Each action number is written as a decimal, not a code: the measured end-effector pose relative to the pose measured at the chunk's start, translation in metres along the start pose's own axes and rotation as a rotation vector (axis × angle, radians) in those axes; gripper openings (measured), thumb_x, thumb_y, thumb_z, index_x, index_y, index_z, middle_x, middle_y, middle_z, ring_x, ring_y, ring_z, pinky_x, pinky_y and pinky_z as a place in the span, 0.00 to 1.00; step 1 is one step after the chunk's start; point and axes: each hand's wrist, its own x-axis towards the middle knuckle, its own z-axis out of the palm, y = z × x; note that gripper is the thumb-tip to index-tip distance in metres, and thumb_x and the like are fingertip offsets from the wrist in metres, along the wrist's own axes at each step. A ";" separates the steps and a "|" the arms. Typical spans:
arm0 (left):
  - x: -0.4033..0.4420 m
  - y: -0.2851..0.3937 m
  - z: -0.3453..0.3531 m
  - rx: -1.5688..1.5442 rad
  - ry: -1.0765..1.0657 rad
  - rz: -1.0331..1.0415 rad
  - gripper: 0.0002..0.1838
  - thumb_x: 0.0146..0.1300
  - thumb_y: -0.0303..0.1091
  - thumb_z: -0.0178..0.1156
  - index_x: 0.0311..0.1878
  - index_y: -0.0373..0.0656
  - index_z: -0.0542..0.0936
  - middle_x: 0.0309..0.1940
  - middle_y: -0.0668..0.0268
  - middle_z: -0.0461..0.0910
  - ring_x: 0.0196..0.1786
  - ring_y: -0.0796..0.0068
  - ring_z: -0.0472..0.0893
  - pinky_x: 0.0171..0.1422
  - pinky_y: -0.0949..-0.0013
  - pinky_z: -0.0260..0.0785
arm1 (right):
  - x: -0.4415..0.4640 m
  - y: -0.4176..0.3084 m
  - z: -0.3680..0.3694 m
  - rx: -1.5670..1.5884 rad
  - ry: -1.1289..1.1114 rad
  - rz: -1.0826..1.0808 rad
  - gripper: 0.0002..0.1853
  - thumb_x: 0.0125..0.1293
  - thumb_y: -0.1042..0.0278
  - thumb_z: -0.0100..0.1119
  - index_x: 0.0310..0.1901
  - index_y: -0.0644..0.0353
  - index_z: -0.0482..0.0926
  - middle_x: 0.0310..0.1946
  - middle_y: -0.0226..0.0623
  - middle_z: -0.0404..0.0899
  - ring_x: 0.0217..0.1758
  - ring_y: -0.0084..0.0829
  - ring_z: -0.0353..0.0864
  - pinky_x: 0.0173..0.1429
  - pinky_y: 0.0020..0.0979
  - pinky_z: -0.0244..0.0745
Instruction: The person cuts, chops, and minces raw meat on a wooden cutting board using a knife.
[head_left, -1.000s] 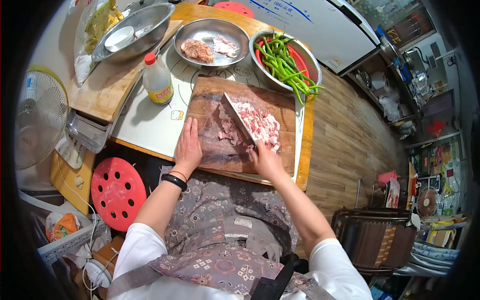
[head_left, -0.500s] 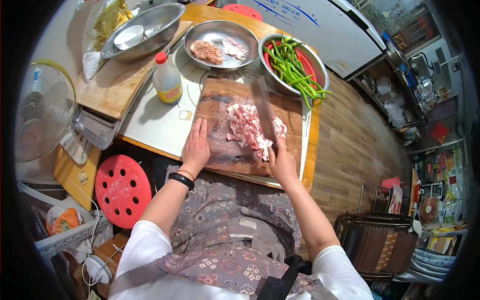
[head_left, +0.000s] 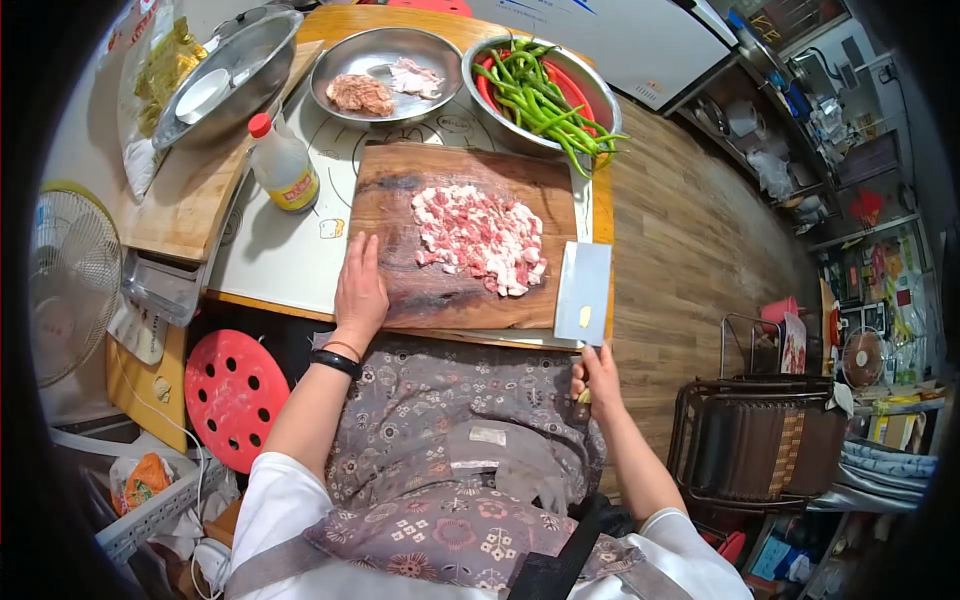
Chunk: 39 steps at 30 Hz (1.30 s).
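Chopped pink-and-white raw meat [head_left: 478, 238] lies spread over the middle of a dark wooden cutting board [head_left: 400, 285]. Flat on the board's left edge rests my left hand [head_left: 360, 290], its fingers stretched out and holding nothing. My right hand [head_left: 600, 382] is wrapped around the handle of a cleaver [head_left: 584, 290] at the right front corner of the board. The broad blade lies turned flat side up, with a small pale bit stuck to it, to the right of the meat. Most of the handle is hidden in my fingers.
Behind the board stand a steel plate [head_left: 322, 68] with two portions of meat and a steel bowl [head_left: 610, 112] of green peppers [head_left: 540, 95]. A red-capped bottle [head_left: 285, 165] is at the left. A red stool [head_left: 237, 400] and a fan [head_left: 75, 290] stand left of the table.
My right hand has drawn the cleaver out of the meat, right and toward me, turning its blade flat. The meat now forms one wider patch. My left hand stays on the board.
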 end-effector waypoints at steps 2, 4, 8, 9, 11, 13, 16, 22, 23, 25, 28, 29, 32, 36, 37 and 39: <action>0.000 0.000 -0.001 0.018 0.012 0.022 0.28 0.58 0.23 0.49 0.65 0.39 0.63 0.64 0.53 0.61 0.66 0.53 0.63 0.68 0.59 0.58 | 0.003 0.011 0.013 0.081 -0.021 0.020 0.09 0.71 0.58 0.48 0.46 0.46 0.61 0.19 0.26 0.65 0.13 0.20 0.63 0.15 0.25 0.63; 0.000 -0.001 0.000 0.026 0.014 0.026 0.28 0.58 0.22 0.49 0.65 0.39 0.63 0.64 0.52 0.61 0.66 0.52 0.63 0.68 0.59 0.58 | 0.012 0.010 0.028 0.125 -0.100 0.022 0.09 0.71 0.58 0.48 0.45 0.47 0.61 0.20 0.27 0.64 0.14 0.20 0.64 0.15 0.25 0.63; 0.001 -0.001 -0.001 0.025 -0.003 0.005 0.28 0.58 0.23 0.49 0.65 0.39 0.63 0.64 0.52 0.61 0.66 0.52 0.63 0.68 0.59 0.58 | 0.040 -0.009 0.074 0.073 -0.137 -0.020 0.09 0.72 0.59 0.46 0.46 0.49 0.60 0.20 0.27 0.64 0.14 0.20 0.64 0.16 0.25 0.64; 0.001 0.000 -0.002 0.023 0.001 0.000 0.28 0.58 0.23 0.49 0.65 0.39 0.63 0.64 0.52 0.61 0.66 0.52 0.63 0.68 0.59 0.58 | 0.045 -0.015 0.084 0.029 -0.139 -0.045 0.09 0.72 0.60 0.46 0.46 0.50 0.60 0.20 0.27 0.65 0.14 0.20 0.64 0.16 0.25 0.64; 0.002 0.000 -0.003 0.019 -0.013 -0.002 0.27 0.58 0.23 0.49 0.64 0.39 0.64 0.65 0.52 0.61 0.66 0.52 0.63 0.68 0.59 0.58 | 0.055 -0.020 0.101 -0.136 -0.181 -0.161 0.09 0.72 0.60 0.46 0.46 0.50 0.60 0.22 0.28 0.66 0.14 0.20 0.65 0.16 0.25 0.65; 0.001 -0.001 -0.003 0.019 -0.014 -0.008 0.27 0.58 0.23 0.49 0.64 0.39 0.64 0.65 0.52 0.61 0.66 0.53 0.63 0.68 0.59 0.58 | 0.062 -0.022 0.115 -0.199 -0.203 -0.227 0.09 0.71 0.64 0.46 0.48 0.53 0.60 0.22 0.28 0.66 0.14 0.20 0.66 0.17 0.25 0.65; 0.001 -0.002 -0.001 0.008 -0.010 -0.009 0.27 0.58 0.23 0.49 0.64 0.39 0.65 0.65 0.52 0.61 0.66 0.53 0.63 0.68 0.59 0.58 | 0.064 -0.019 0.135 -0.669 -0.064 -0.563 0.23 0.63 0.66 0.50 0.59 0.56 0.60 0.34 0.56 0.78 0.35 0.52 0.80 0.40 0.46 0.73; 0.001 -0.003 0.000 -0.042 0.007 0.000 0.26 0.58 0.23 0.49 0.62 0.38 0.66 0.64 0.52 0.63 0.65 0.52 0.64 0.68 0.59 0.59 | 0.042 -0.023 0.176 -1.037 -0.147 -0.657 0.36 0.63 0.65 0.52 0.68 0.65 0.47 0.52 0.64 0.71 0.53 0.59 0.73 0.56 0.47 0.67; 0.002 -0.005 -0.001 -0.072 -0.002 -0.009 0.25 0.58 0.22 0.49 0.62 0.38 0.66 0.63 0.51 0.63 0.65 0.52 0.64 0.68 0.59 0.59 | 0.044 -0.018 0.179 -0.991 -0.158 -0.703 0.36 0.63 0.64 0.53 0.68 0.65 0.48 0.52 0.64 0.71 0.53 0.59 0.73 0.56 0.47 0.67; -0.001 -0.006 0.001 -0.102 0.062 -0.007 0.25 0.58 0.22 0.49 0.61 0.38 0.67 0.62 0.50 0.65 0.64 0.51 0.66 0.66 0.59 0.61 | 0.049 -0.012 0.175 -0.766 -0.195 -0.654 0.32 0.66 0.66 0.52 0.68 0.61 0.51 0.43 0.47 0.77 0.35 0.35 0.80 0.41 0.34 0.74; -0.004 0.032 -0.021 -0.801 -0.281 -0.347 0.21 0.66 0.31 0.50 0.61 0.37 0.67 0.58 0.54 0.68 0.62 0.62 0.68 0.65 0.64 0.61 | 0.031 -0.018 0.177 -0.473 -0.314 -0.615 0.25 0.69 0.72 0.46 0.66 0.61 0.54 0.42 0.41 0.76 0.36 0.25 0.78 0.41 0.27 0.73; -0.008 0.064 -0.041 -1.186 -0.557 -0.578 0.21 0.69 0.35 0.50 0.62 0.37 0.66 0.56 0.57 0.70 0.61 0.67 0.68 0.65 0.67 0.61 | 0.027 -0.015 0.179 -0.400 -0.323 -0.617 0.24 0.69 0.73 0.45 0.66 0.62 0.55 0.44 0.44 0.76 0.39 0.28 0.79 0.44 0.28 0.74; -0.035 0.122 -0.038 -1.443 -0.313 -0.520 0.25 0.71 0.42 0.49 0.64 0.37 0.62 0.53 0.63 0.70 0.59 0.75 0.67 0.65 0.70 0.59 | 0.013 -0.010 0.180 -0.592 -0.187 -1.055 0.21 0.69 0.75 0.42 0.63 0.65 0.60 0.48 0.49 0.74 0.47 0.39 0.78 0.53 0.33 0.71; -0.034 0.125 -0.041 -1.421 -0.256 -0.518 0.20 0.70 0.38 0.51 0.60 0.39 0.62 0.46 0.66 0.72 0.50 0.76 0.72 0.57 0.73 0.64 | -0.006 -0.007 0.168 -0.609 -0.289 -1.134 0.20 0.66 0.76 0.45 0.60 0.67 0.66 0.50 0.54 0.72 0.53 0.50 0.72 0.59 0.40 0.66; -0.034 0.120 -0.044 -1.400 -0.253 -0.531 0.18 0.70 0.36 0.52 0.57 0.40 0.63 0.43 0.67 0.73 0.44 0.78 0.74 0.50 0.75 0.69 | -0.009 -0.011 0.164 -0.587 -0.324 -1.108 0.20 0.66 0.75 0.46 0.60 0.66 0.66 0.50 0.54 0.72 0.53 0.49 0.72 0.59 0.40 0.66; -0.023 0.111 -0.060 -1.339 -0.349 -0.636 0.15 0.69 0.31 0.50 0.56 0.41 0.64 0.32 0.69 0.72 0.25 0.85 0.72 0.23 0.82 0.65 | -0.014 -0.023 0.145 -0.643 -0.337 -1.188 0.20 0.65 0.72 0.49 0.58 0.65 0.66 0.48 0.50 0.74 0.50 0.48 0.73 0.56 0.42 0.67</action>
